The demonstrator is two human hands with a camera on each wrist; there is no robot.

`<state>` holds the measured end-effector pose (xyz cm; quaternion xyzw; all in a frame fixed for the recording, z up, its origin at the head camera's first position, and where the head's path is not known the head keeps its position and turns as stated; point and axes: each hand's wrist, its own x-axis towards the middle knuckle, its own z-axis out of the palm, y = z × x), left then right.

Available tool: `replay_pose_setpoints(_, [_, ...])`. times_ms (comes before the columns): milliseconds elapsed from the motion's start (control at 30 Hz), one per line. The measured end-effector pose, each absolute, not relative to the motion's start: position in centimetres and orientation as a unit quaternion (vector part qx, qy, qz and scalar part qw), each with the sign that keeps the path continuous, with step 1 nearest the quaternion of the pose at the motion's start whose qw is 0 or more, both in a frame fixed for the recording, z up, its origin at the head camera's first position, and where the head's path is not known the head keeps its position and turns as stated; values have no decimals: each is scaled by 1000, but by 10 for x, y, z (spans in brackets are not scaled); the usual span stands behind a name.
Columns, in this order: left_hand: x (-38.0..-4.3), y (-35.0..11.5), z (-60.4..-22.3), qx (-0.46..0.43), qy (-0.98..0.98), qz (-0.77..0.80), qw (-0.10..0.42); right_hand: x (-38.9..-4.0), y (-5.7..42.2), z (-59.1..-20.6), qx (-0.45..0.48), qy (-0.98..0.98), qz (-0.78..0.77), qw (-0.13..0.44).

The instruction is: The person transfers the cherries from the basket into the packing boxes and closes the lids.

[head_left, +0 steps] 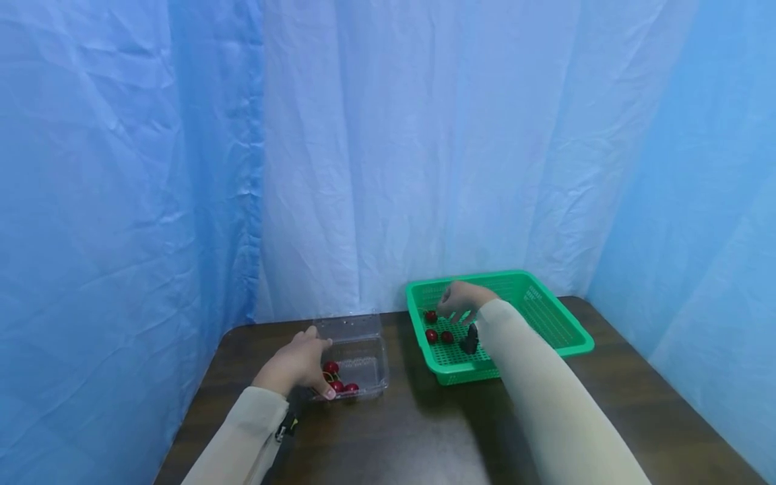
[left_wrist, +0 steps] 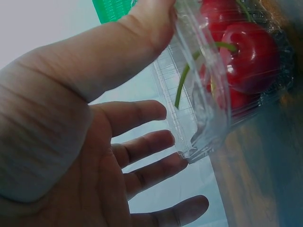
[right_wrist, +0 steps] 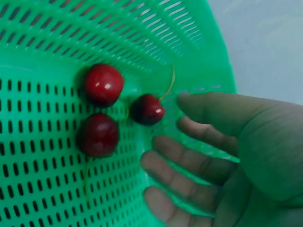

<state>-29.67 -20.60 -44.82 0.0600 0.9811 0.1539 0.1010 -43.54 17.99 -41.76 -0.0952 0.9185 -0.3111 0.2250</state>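
A clear plastic clamshell box point(head_left: 371, 360), its lid folded back, holds several red cherries point(left_wrist: 251, 56) with green stems. My left hand point(head_left: 296, 364) rests at the box's left side, thumb at its rim and relaxed fingertips touching or close to the plastic edge. Inside the green basket point(head_left: 576, 342), my right hand point(head_left: 463, 301) reaches down, fingers spread and apart with nothing between them. Nearest its fingertips is a cherry with a stem point(right_wrist: 149, 109). Beside that one lie a bright red cherry point(right_wrist: 103, 85) and a darker cherry point(right_wrist: 98, 135) on the slotted floor.
Box and basket stand side by side on a dark wooden table point(head_left: 388, 438), basket to the right. Blue-white curtains point(head_left: 424, 148) hang behind the table and along both sides. A small black device point(head_left: 470, 339) is strapped at my right wrist.
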Motion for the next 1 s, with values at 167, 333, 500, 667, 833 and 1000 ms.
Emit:
replay_pose_setpoints(167, [-296,-207,-448,61,981,154,100,-429,175,-420,-104,934,-250,232])
replay_pose_setpoints(333, [-294,-209,-446,62,981,152,98,-427,173,-428,-98,940,-228,233])
replay_pose_setpoints(500, [-293,-208,-444,65,982,150,96,-428,172,-431,-69,940,-231,242])
replay_pose_setpoints(667, [-292,-206,-443,69,982,145,96,-424,173,-433,-62,940,-230,244])
replay_pose_setpoints(833, [-294,-205,-445,73,983,141,95,-401,171,-418,-77,939,-230,245])
replay_pose_setpoints(1000, [-296,-206,-446,75,983,138,93,-391,170,-410,-88,934,-231,258])
